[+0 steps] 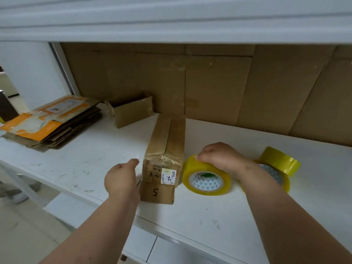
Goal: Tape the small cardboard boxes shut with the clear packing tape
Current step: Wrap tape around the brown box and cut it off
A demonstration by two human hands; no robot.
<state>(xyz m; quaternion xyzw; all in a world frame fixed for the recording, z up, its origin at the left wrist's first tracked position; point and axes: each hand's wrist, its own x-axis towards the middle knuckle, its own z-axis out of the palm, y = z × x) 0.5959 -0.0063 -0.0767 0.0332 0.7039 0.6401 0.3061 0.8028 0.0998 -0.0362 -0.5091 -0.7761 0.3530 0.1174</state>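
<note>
My right hand (pixel 219 156) curls its grip over the tape roll (pixel 206 177), standing on the table (pixel 190 216) beside the long box (pixel 165 149), while my left hand (pixel 122 178) pinches the tape's loose end (pixel 137 160) to stretch it across the lid seam.

White tabletop under a white shelf

Scuffed tabletop (pixel 91 149); brown cardboard sheets (pixel 219 82) line the back wall; shelf (pixel 171 20) overhead; pale floor (pixel 19 225) at left.
</note>
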